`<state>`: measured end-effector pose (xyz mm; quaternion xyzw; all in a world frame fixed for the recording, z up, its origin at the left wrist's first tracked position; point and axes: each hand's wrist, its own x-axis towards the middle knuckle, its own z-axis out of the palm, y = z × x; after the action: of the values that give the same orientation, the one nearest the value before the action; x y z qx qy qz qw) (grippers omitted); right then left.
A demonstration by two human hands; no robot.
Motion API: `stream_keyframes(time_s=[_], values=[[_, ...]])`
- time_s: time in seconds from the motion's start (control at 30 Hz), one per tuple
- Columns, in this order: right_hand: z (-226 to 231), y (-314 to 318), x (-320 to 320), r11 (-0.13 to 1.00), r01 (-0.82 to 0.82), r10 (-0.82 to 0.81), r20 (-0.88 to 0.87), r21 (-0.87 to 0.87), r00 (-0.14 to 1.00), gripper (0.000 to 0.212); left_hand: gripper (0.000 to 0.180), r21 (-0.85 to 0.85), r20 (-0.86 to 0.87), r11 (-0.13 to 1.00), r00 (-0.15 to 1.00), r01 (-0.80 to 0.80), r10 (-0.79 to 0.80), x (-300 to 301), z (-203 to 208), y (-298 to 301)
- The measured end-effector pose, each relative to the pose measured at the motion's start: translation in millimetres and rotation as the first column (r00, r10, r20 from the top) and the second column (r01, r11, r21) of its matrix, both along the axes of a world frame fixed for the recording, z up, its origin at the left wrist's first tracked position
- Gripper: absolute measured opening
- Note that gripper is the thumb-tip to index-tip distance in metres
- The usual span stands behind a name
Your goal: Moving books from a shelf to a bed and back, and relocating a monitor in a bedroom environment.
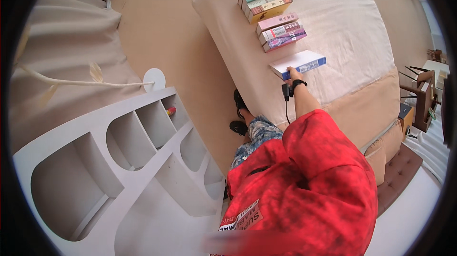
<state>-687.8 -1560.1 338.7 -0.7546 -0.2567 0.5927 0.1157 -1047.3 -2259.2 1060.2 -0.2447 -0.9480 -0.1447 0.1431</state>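
My right hand (293, 74), with a black watch on its wrist, grips the near left corner of a thick book (304, 59). The book has a white top face and a blue spine, and it lies on or just over the pale sheet; which of the two I cannot tell. Part of its corner is hidden by my fingers. A black device (285, 91) with a cable hangs at that wrist. Beyond the book sits a row of books (282, 32) with pink, white and purple spines. Farther off is another row of books (264, 0). My left hand is out of view.
The books rest on a large sheet-covered bed (342, 27). At the left stands a white shelf unit (100, 132) with curved compartments and a small red-and-yellow item in one. Behind it is a white round base (154, 79) with a branch-like stem. Wooden chairs (422, 99) stand far right.
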Motion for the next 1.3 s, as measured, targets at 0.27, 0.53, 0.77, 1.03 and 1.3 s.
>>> stream_keyframes(time_s=[0.27, 0.53, 0.77, 1.03, 1.3], values=[[101.9, 3.9, 13.4, 0.884, 0.356, -0.183, -0.475, 0.303, 0.861, 0.039, 0.079, 0.216, -0.055, 0.975, 0.998, 0.051, -0.040, -7.2, -47.2, 17.5], [409.8, -73.4, -88.6, 0.408, 0.191, 0.516, -0.398, 0.893, 0.759, 0.031, 0.073, 0.471, -0.417, 0.873, 0.841, -0.125, 0.346, 123.5, -0.2, -114.4], [608.8, -236.7, -113.5, 0.103, 0.422, 0.928, -0.239, 0.901, 0.284, 0.039, 0.078, 0.662, -0.588, 0.734, 0.500, -0.154, 0.636, 276.2, 66.0, -213.9], [782.2, -500.5, -159.6, 0.311, 0.417, 0.837, -0.038, 0.854, -0.545, 0.041, 0.089, 0.701, -0.559, 0.694, 0.475, -0.166, 0.679, 288.8, 66.8, -216.0], [829.4, -657.5, -194.9, 0.058, 0.546, 0.807, 0.283, 0.836, -0.519, 0.047, 0.099, 0.791, -0.314, 0.541, 0.570, -0.287, 0.760, 286.2, 82.1, -208.7]])
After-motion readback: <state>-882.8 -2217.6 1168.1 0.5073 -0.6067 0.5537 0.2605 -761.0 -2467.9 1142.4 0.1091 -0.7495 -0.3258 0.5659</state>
